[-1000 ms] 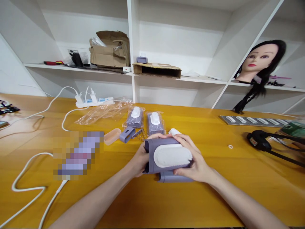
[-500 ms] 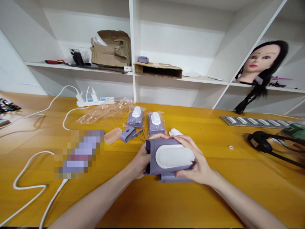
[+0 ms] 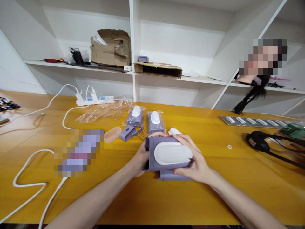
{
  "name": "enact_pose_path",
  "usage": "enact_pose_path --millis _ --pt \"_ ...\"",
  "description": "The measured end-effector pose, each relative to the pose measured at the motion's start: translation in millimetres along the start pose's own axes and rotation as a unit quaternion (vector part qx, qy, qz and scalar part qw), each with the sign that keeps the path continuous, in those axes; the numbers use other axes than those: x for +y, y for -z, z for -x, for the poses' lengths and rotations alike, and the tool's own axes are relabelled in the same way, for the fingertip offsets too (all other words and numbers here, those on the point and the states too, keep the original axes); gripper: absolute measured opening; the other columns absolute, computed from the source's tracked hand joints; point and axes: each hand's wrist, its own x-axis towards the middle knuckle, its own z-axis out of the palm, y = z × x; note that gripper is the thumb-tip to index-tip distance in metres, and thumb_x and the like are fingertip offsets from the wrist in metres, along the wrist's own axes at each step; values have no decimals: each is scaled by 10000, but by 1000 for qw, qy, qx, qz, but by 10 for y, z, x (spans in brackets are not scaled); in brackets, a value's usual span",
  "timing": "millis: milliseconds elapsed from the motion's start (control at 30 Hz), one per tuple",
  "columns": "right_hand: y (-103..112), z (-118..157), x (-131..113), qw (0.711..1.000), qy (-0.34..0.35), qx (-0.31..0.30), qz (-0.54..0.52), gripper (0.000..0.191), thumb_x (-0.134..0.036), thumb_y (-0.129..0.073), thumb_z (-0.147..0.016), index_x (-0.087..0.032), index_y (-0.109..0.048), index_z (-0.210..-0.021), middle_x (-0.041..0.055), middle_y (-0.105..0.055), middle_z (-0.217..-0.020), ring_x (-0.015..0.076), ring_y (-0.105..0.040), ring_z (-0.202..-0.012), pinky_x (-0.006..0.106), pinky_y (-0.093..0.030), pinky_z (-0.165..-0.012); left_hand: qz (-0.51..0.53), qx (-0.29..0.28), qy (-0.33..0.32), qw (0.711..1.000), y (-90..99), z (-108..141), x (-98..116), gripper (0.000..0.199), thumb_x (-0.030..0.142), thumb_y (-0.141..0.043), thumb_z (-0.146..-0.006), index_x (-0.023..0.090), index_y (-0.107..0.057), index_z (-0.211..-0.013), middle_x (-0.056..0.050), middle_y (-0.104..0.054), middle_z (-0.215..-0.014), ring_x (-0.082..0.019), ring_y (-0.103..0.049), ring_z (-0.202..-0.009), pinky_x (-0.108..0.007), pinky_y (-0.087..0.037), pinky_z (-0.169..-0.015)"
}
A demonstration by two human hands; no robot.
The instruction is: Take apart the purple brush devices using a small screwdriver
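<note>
Above the table's middle, a purple plastic case is gripped from both ends, with a ridged white oval pad on its upper face. My left hand is closed on its left end, most of the fingers hidden behind it. At the right end, my right hand wraps it with the thumb along the near side and the fingers over the far edge. Partly covered by the case, another purple piece shows just below it. A white pad lies behind my right hand.
Two bagged purple cases stand behind my hands. Left of them lie a small purple bracket, a pinkish tray and a blurred-out device on a white cable. A metal strip with white pads and a black strap are right.
The whole view has shifted very slightly. Both hands keep their hold on the purple case, which is tilted a little differently.
</note>
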Motion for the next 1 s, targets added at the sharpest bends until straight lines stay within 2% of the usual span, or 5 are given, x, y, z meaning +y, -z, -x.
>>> enact_pose_path --millis 367,500,600,867,1000 --pt "114 -203 -38 999 -32 3 -10 833 -444 -768 -617 -277 -395 -1342 104 -464 -1274 296 -442 -1182 480 -360 -995 42 28 -10 999 -85 -87 191 434 229 -627 -654 239 -601 -1088 -38 -635 -1165 -254 -552 -1110 -337 -439 -911" --pt "286 -279 102 988 -96 104 -56 727 -490 -726 -648 -242 -477 -1284 98 -547 -1213 293 -506 -1124 451 -414 -954 50 127 -4 991 26 -159 348 484 327 -581 -741 289 -499 -1217 -43 -536 -1316 -228 -636 -960 -321 -494 -755" --pt "346 -274 226 976 -129 161 -76 669 -502 -711 -661 -217 -522 -1237 89 -609 -1140 281 -531 -1100 419 -421 -948 29 194 -40 980 185 -186 384 382 365 -527 -784 258 -529 -1150 -55 -486 -1368 -240 -623 -1018 -313 -465 -792" --pt "195 -268 165 984 -145 91 -44 692 -449 -732 -654 -210 -479 -1253 110 -540 -1217 281 -497 -1144 446 -374 -986 -119 236 -73 962 179 -156 392 270 400 -543 -780 210 -594 -965 -60 -583 -1231 -239 -614 -1019 -301 -419 -795" --pt "90 -274 88 988 -127 83 16 711 -427 -741 -647 -229 -460 -1270 103 -516 -1199 282 -492 -1123 465 -383 -964 -163 225 2 961 113 -143 378 332 488 -503 -787 244 -583 -996 -27 -600 -1158 -206 -618 -917 -289 -441 -714"
